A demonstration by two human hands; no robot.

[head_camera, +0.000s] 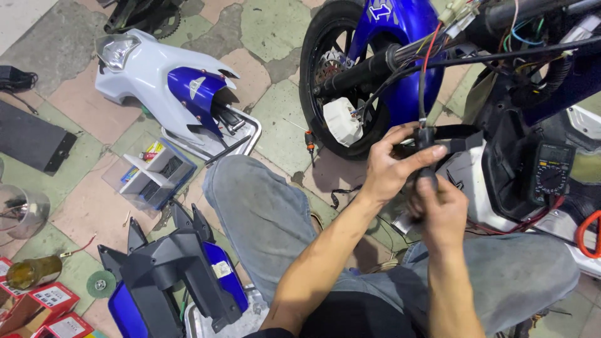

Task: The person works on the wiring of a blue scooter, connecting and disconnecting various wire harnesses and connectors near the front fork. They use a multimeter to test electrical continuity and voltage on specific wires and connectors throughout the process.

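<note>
My left hand (391, 164) and my right hand (442, 209) meet in front of a stripped blue motorbike (410, 25). Both grip a black wrapped cable bundle (427, 139) that hangs down from the bike's exposed wiring. The left thumb and fingers pinch the bundle near its top. My right hand closes around its lower part, just beneath. A red wire (427, 53) runs up from the bundle to the loom by the handlebar. My knees in grey trousers (260, 209) frame the hands.
A multimeter (551, 172) rests on the bike body at right. A screwdriver (309, 143) lies by the front wheel (311, 81). White-and-blue fairing (156, 78), a parts box (153, 175), dark blue panels (175, 269) and red cartons (44, 310) cover the tiled floor at left.
</note>
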